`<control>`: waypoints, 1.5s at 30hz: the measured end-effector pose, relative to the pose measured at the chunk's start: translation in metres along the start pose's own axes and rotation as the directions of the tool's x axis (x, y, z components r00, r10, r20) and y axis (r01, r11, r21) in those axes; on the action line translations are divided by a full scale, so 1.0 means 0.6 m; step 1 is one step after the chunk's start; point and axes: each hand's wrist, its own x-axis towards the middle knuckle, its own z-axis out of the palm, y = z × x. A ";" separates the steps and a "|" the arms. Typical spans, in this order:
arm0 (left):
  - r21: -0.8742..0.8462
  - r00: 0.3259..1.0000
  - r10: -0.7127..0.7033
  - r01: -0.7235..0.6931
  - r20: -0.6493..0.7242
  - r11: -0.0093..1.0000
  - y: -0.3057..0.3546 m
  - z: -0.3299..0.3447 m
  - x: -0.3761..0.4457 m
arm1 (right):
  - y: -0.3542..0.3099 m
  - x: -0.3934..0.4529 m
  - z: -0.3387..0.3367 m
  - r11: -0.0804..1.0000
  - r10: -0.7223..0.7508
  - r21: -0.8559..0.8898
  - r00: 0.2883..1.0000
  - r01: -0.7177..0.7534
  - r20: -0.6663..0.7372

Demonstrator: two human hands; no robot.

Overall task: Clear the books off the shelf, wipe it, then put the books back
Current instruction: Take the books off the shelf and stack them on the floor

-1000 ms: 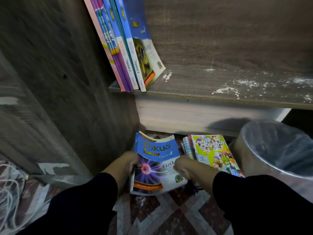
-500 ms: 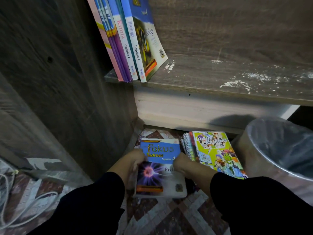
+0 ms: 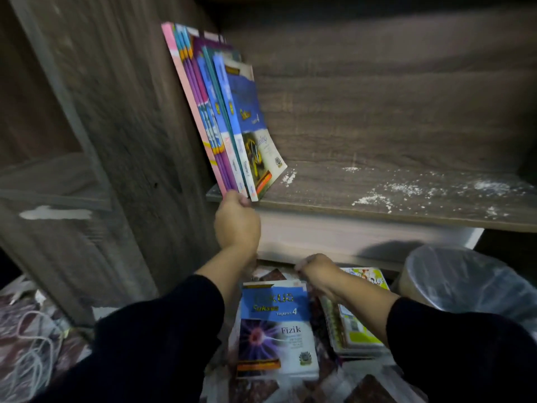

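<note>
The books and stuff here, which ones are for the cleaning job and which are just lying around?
For the job:
leaning row of colourful paperback books
dusty brown wooden shelf
blue Fizik workbook
yellow-green spiral notebook stack

Just lying about:
plastic-lined round bin
white cords

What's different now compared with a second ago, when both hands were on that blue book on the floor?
Both hands let go of the blue Fizik book, which now lies flat on the floor. The left hand rose to the shelf and took hold of the bottom edges of the leaning books. The right hand lifted off, empty. The leaning books, the colourful stack and the lined bin stayed put.
</note>
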 end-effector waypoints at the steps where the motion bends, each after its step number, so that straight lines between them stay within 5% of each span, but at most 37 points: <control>1: -0.006 0.999 0.048 -0.048 -0.020 0.999 0.026 -0.014 0.016 | -0.015 -0.012 -0.014 0.998 -0.013 0.061 1.000 0.013 0.000; 7: 0.087 0.992 0.124 -0.124 -0.004 0.989 0.095 -0.027 0.090 | -0.124 -0.059 -0.105 0.968 -0.121 0.223 0.993 0.119 -0.004; 19: 0.124 0.968 -0.010 0.043 -0.251 0.991 0.117 0.060 0.120 | -0.175 0.007 -0.169 0.860 -0.201 0.465 0.977 0.212 -0.073; 24: 0.298 0.931 0.153 -0.051 -0.331 0.953 0.123 0.085 0.112 | -0.172 0.027 -0.154 0.852 -0.211 0.486 0.977 0.196 -0.026; 31: 0.001 0.964 0.009 -0.009 -0.266 1.000 0.159 0.058 0.129 | -0.176 0.025 -0.162 0.831 -0.226 0.517 0.974 0.207 -0.026; 38: 0.095 0.977 0.146 -0.132 -0.158 0.987 0.162 0.061 0.137 | -0.159 0.018 -0.175 0.837 -0.222 0.511 0.975 0.196 -0.011; 45: -0.420 0.976 0.013 -0.106 -0.218 0.901 0.149 0.052 0.143 | -0.150 0.011 -0.174 0.838 -0.234 0.516 0.971 0.177 0.048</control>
